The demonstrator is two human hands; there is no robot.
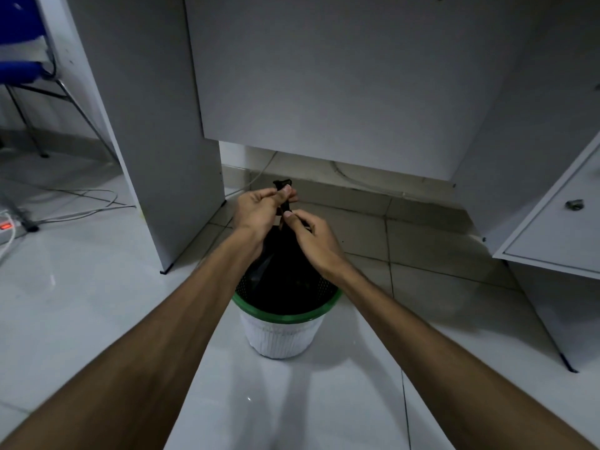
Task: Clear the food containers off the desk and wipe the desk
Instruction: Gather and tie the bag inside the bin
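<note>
Black bag [285,271] (its contents are hidden) sits in a white bin with a green rim [282,315] on the tiled floor [324,401], under the grey desk panel [324,76]. Left hand [259,211] has its grip pinching the bag's twisted neck up high; right hand [313,237] pinches the neck just below.

A: Dim and grey overall. Pale sheen on the floor tiles [292,401] near the bottom.
B: Desk panels [324,76] bow at the wide-angle edges; the black bag [282,274] loses detail.
</note>
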